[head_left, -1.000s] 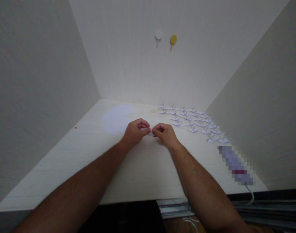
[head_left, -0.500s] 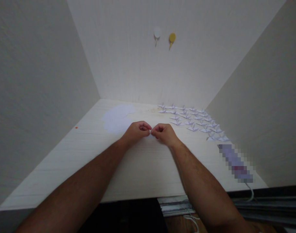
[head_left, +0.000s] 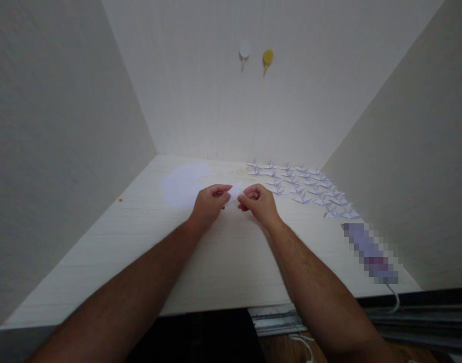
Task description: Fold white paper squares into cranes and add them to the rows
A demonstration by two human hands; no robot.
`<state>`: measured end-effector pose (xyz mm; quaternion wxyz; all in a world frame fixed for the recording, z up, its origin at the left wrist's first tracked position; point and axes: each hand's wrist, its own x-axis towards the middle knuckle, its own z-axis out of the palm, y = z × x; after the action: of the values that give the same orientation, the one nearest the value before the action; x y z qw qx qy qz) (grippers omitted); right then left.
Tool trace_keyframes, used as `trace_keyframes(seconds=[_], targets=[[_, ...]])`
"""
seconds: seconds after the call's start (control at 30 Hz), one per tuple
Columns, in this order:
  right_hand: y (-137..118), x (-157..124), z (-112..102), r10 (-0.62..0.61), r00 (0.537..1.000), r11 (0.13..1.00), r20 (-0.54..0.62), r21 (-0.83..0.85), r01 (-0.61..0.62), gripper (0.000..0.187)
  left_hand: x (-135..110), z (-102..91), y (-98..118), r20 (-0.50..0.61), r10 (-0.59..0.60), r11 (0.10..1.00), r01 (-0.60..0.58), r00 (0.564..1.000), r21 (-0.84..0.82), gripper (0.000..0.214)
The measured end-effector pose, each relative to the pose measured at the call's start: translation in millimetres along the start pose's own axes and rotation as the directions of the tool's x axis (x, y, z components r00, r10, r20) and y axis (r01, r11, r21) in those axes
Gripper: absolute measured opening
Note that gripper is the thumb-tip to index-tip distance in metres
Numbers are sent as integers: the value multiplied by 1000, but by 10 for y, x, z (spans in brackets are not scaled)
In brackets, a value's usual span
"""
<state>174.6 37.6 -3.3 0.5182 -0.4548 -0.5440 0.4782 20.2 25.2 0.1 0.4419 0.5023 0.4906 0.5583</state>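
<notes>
Between my hands, above the middle of the table, is a small piece of white paper (head_left: 235,191); its folds are too faint to make out. My left hand (head_left: 211,200) grips its left side between thumb and fingers. On the other side, my right hand (head_left: 258,201) pinches the paper's right edge with thumb and fingertips. Right of my hands stand several folded white paper cranes (head_left: 301,199) in rows. Loose white paper sheets (head_left: 185,184) lie spread in an overlapping pile beyond my left hand.
A blurred-out flat object (head_left: 369,252) with a white cable (head_left: 396,300) lies near the table's right edge. Walls enclose the table (head_left: 223,272) at the back and both sides. A white hook (head_left: 244,50) and a yellow hook (head_left: 268,56) are on the back wall. A small orange spot (head_left: 120,200) is at left.
My hands have moved slightly apart and the fingers have loosened. More of the white paper now shows between them, raised above the fingertips. The cranes and sheets stay in place.
</notes>
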Motion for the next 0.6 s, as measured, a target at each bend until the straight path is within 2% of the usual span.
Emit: trace_keyframes(seconds=[0.1, 0.23, 0.47, 0.6], targets=[[22, -3, 12, -35, 998, 999, 45, 35, 34, 29, -6, 25, -14, 1, -10, 999, 10, 1000, -50, 28], [76, 18, -2, -101, 995, 995, 27, -14, 101, 24, -4, 38, -50, 33, -38, 996, 41, 999, -82, 23], [102, 12, -8, -212, 977, 955, 1, -214, 207, 15, -16, 31, -38, 73, 8, 1000, -8, 997, -3, 35], [116, -17, -3, -251, 967, 895, -30, -389, 220, 10, -46, 55, -40, 69, 45, 996, -50, 997, 76, 18]])
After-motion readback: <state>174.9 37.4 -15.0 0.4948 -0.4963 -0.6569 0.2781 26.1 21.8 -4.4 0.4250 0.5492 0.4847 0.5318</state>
